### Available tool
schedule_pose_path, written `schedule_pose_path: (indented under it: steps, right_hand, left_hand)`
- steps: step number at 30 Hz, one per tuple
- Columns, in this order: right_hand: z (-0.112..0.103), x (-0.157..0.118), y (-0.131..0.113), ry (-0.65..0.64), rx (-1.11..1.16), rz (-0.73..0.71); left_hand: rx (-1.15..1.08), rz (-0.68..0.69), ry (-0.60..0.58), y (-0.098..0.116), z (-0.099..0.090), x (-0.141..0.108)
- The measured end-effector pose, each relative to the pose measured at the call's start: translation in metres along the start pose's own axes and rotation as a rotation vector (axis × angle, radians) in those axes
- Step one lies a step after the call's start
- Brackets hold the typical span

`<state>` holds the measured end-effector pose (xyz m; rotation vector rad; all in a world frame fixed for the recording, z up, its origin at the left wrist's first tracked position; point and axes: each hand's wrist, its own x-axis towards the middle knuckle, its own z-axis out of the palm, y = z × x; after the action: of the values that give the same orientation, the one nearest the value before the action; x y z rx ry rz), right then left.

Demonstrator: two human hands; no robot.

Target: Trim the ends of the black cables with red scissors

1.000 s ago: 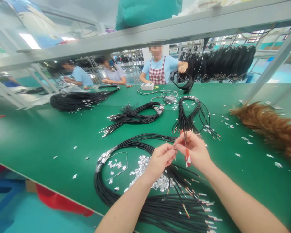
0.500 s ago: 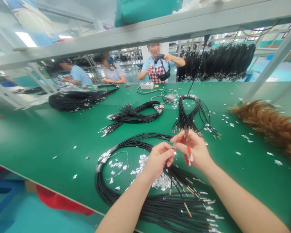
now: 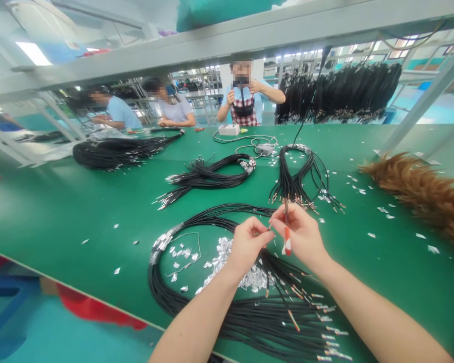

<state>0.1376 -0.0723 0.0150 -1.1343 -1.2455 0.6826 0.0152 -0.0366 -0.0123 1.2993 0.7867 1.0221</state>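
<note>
My left hand point(image 3: 250, 245) pinches the thin end of a black cable over the large coiled cable bundle point(image 3: 265, 322). Close on its right, my right hand point(image 3: 300, 233) holds red-handled scissors point(image 3: 287, 239), their blades pointing away from me; its thumb and forefinger are near the cable end. Under and left of my hands lies a pile of silver foil pieces point(image 3: 221, 257) inside the coil. Foil-wrapped and bare copper-coloured cable ends fan out at the lower right.
More cable bundles lie on the green table point(image 3: 60, 212): one in the middle point(image 3: 219, 174), a looped one point(image 3: 293, 166), one at far left point(image 3: 109, 151). A brown furry object point(image 3: 419, 191) lies right. Several people sit beyond; a metal shelf beam point(image 3: 212, 43) crosses above.
The scissors have turned in my right hand, so the handles look narrower. My hands stay close together. The person opposite has raised the dark strapped item.
</note>
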Motion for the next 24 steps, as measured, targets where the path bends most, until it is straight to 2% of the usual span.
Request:
schedule_pose_path:
  steps: [3,9,13,17,20,22,24]
  right_hand:
    - [-0.003,0.002,0.001,-0.018,0.019,-0.017]
    - [-0.007,0.006,-0.004,-0.100,0.139,-0.011]
    - [-0.008,0.005,-0.005,-0.129,0.178,0.010]
    - [-0.006,0.005,-0.003,-0.189,0.247,0.062]
    - [-0.008,0.006,0.001,-0.133,0.048,-0.001]
    - [-0.013,0.007,0.006,-0.117,-0.250,-0.064]
    - [-0.018,0.008,0.010,-0.186,-0.555,-0.106]
  left_hand:
    - [-0.004,-0.014,-0.052,-0.001,-0.001,0.000]
    - [-0.196,-0.093,-0.231,0.003,-0.005,-0.001]
    - [-0.260,-0.153,-0.271,0.004,-0.007,-0.001]
    - [-0.194,-0.129,-0.302,0.007,-0.009,0.000]
    - [-0.121,-0.102,-0.216,0.008,-0.012,0.002]
    - [-0.095,-0.075,-0.092,0.009,-0.014,0.004]
    - [-0.091,-0.051,0.008,0.009,-0.016,0.006]
